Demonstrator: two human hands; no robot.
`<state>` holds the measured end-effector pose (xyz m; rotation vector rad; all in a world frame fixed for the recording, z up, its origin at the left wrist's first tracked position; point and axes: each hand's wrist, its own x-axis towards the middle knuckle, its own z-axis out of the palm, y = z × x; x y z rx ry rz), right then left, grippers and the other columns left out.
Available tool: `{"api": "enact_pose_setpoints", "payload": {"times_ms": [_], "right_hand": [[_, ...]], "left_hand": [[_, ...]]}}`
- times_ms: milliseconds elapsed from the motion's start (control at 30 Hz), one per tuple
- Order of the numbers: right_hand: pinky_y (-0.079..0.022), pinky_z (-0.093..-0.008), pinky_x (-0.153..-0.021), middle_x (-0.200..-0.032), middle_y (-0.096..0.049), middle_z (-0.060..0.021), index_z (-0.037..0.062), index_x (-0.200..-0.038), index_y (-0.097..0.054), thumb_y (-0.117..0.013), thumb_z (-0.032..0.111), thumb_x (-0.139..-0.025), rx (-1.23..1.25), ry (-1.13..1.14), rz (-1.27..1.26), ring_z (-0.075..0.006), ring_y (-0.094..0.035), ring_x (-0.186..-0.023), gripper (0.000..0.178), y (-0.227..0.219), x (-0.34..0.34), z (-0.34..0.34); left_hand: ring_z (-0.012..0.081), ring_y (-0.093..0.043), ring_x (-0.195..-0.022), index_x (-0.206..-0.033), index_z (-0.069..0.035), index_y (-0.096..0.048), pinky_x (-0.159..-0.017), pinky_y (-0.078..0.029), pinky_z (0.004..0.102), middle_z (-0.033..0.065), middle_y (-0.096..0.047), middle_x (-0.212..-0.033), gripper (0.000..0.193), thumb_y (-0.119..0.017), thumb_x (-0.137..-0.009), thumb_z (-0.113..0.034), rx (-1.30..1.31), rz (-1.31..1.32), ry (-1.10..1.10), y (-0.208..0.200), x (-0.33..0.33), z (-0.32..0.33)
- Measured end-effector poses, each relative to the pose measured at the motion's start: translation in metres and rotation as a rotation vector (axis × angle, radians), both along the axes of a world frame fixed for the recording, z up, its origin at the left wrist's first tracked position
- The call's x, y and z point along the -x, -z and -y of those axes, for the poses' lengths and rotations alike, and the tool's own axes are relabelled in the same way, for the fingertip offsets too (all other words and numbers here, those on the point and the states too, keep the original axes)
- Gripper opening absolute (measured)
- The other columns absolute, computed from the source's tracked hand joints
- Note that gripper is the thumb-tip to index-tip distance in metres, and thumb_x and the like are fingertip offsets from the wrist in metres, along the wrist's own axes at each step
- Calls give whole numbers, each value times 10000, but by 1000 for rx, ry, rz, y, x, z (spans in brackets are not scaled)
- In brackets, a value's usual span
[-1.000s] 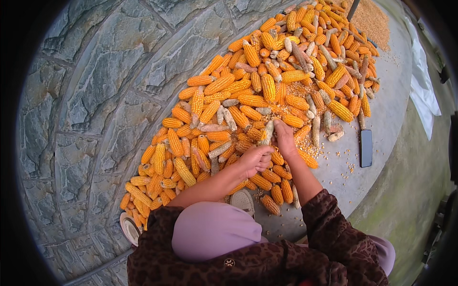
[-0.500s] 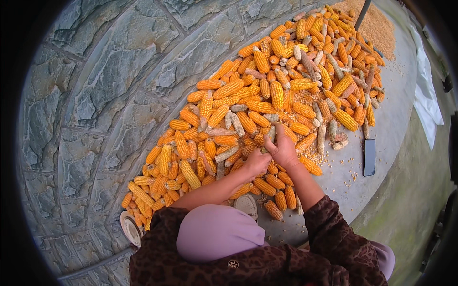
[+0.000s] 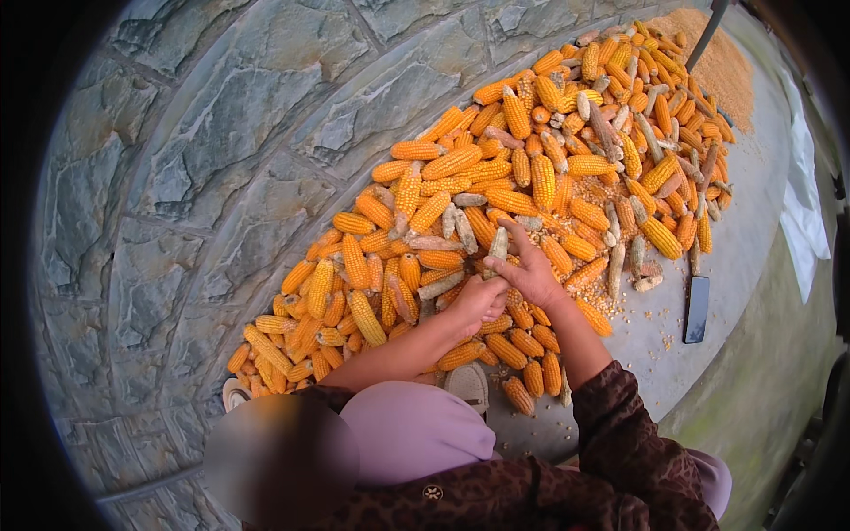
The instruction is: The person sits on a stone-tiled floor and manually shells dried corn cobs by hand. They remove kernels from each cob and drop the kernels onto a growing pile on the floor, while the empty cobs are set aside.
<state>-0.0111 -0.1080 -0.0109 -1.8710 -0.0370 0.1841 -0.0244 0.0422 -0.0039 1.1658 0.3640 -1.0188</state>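
My left hand (image 3: 482, 301) is closed in a fist around the lower end of a pale, mostly bare corn cob (image 3: 499, 244). Against it, my right hand (image 3: 531, 274) grips the same cob, thumb across it and fingers on its far side. The cob's upper end sticks up between the hands; its lower part is hidden in them. Both hands are over a large heap of orange-yellow corn ears (image 3: 482, 173), some still full of kernels. Stripped greyish cobs (image 3: 464, 232) lie among them.
A stone wall (image 3: 239, 97) borders the heap on the left. Loose kernels (image 3: 633, 310) and a dark phone (image 3: 696, 310) lie on the concrete at right. A kernel pile (image 3: 730, 66), a pole (image 3: 707, 37) and white sheeting (image 3: 804, 212) are farther back. A shoe (image 3: 467, 386) stands near.
The view has shifted, so the heap sits slightly right and lower. My hands still grip the cob, and more of its pale upper end shows. A blurred round patch has appeared at lower left.
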Motion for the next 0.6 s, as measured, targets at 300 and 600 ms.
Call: {"api": "enact_pose_setpoints", "payload": {"times_ms": [300, 600], "right_hand": [[-511, -348, -735, -799, -563, -48, -3, -1148, -546, -425, 320, -1035, -1175, 242, -570, -194, -583, -781, 363, 16, -4, -23], [-424, -275, -487, -757, -538, -44, 17, -1202, -519, -409, 271, -1021, -888, 430, -581, -105, -434, -503, 331, 9, -8, 5]], "left_hand": [[46, -271, -434, -694, -183, -383, -413, -222, 218, -88, -303, -544, 323, -536, -968, -262, 320, -217, 53, 13, 5, -19], [151, -545, -548, -776, -80, -573, -589, -510, 294, 63, -605, -720, 358, -556, -970, -381, -594, 565, 606, -5, -41, -28]]}}
